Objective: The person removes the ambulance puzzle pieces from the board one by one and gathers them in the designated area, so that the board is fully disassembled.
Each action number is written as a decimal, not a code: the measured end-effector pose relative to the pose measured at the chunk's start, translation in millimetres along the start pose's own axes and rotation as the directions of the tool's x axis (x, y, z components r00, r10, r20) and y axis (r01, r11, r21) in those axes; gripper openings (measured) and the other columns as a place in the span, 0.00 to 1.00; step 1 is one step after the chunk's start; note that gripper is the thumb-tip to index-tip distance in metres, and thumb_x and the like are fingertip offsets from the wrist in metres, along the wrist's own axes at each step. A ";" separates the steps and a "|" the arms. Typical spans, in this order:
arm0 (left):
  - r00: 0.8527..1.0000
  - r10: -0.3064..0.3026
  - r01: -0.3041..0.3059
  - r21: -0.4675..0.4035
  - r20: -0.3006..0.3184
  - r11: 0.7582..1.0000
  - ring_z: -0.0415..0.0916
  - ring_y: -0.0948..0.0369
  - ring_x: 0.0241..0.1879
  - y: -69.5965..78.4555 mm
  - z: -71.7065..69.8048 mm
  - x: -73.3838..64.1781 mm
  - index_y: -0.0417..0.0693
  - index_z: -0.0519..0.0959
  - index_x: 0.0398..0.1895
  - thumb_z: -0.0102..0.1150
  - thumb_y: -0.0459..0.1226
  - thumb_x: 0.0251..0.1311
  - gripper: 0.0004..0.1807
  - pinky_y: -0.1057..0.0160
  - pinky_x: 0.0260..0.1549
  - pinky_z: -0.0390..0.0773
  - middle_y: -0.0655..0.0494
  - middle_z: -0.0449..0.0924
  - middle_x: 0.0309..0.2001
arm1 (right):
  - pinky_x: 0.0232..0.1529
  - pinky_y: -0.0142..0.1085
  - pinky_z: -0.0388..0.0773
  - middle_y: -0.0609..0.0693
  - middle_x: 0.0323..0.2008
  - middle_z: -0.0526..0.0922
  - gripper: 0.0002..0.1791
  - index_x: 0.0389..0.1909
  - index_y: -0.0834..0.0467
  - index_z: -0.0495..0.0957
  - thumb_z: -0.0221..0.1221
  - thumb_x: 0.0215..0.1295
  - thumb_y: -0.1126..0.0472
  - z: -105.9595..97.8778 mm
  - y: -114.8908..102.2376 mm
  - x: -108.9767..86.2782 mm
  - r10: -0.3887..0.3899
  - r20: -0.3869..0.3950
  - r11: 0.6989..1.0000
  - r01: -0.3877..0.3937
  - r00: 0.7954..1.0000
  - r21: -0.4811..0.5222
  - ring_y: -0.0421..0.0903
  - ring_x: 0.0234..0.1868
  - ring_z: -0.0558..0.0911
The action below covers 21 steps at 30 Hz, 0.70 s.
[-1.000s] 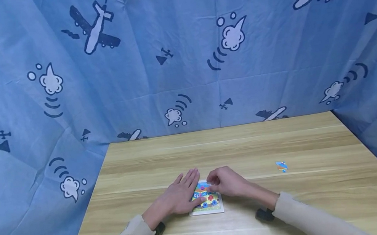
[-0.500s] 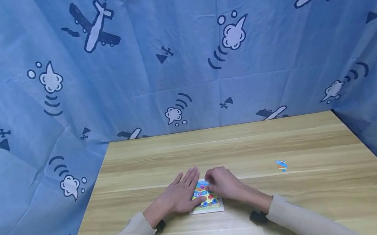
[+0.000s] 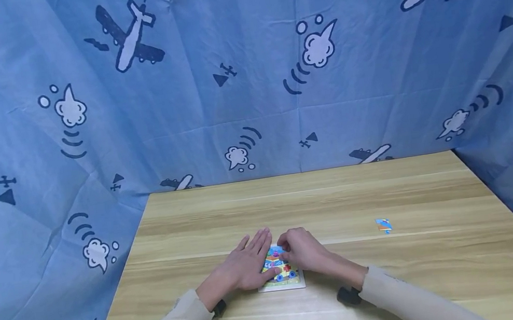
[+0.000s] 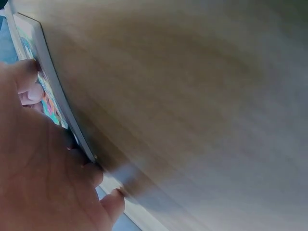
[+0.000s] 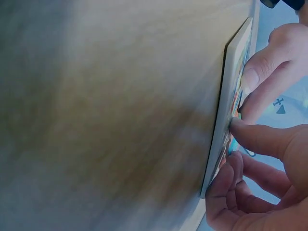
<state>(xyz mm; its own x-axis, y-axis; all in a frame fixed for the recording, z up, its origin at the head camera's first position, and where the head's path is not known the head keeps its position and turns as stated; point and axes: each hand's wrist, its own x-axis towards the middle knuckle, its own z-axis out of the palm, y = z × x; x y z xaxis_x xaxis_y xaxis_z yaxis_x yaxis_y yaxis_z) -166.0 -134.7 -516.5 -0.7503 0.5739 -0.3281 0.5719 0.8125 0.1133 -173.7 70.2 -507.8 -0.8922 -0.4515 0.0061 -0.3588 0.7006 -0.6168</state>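
A small jigsaw puzzle (image 3: 280, 278) in a white frame lies on the table, showing a yellow vehicle with a red cross. My left hand (image 3: 247, 266) lies along its left side with fingers stretched out, the thumb resting on the picture. Over the upper right part, my right hand (image 3: 307, 248) has its fingers curled; in the right wrist view thumb and fingertips pinch a blue puzzle piece (image 5: 233, 144) against the puzzle's surface. Most of that piece is hidden by the fingers. A loose blue and orange puzzle piece (image 3: 384, 226) sits farther right on the table.
The wooden table (image 3: 224, 210) reaches back to a blue curtain (image 3: 269, 101) printed with planes and clouds. The curtain also encloses the left and right sides. A dark wrist device (image 3: 348, 295) sits under the right wrist.
My right hand has moved slightly left over the puzzle, and its forearm has swung left. My left hand stays on the puzzle's left side. The loose piece has not moved.
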 end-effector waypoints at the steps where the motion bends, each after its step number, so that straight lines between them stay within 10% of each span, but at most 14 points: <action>1: 1.000 -0.001 0.001 0.001 0.000 1.000 0.34 0.58 0.88 0.1 -0.1 0.2 0.48 0.41 0.87 0.30 0.70 0.76 0.50 0.47 0.86 0.47 0.54 0.35 0.88 | 0.35 0.36 0.81 0.49 0.28 0.87 0.08 0.39 0.66 0.89 0.72 0.58 0.71 -0.2 0.2 0.0 0.004 -0.001 1.000 -0.004 1.000 0.005 0.40 0.31 0.81; 21: 1.000 -0.019 0.019 0.008 0.004 1.000 0.34 0.59 0.88 1.7 0.2 1.2 0.48 0.41 0.87 0.32 0.70 0.75 0.51 0.47 0.86 0.47 0.55 0.35 0.88 | 0.38 0.31 0.85 0.49 0.32 0.92 0.06 0.38 0.61 0.91 0.66 0.65 0.71 -9.8 7.9 -4.4 -0.045 -0.026 0.992 0.048 0.999 0.114 0.37 0.34 0.86</action>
<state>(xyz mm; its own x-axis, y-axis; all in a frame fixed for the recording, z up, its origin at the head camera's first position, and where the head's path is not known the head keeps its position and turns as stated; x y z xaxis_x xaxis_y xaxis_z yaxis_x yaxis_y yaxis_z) -165.9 -132.7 -516.9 -0.7600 0.5576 -0.3339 0.5598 0.8226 0.0997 -175.3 83.2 -505.0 -0.8820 -0.4680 0.0547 -0.3674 0.6103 -0.7018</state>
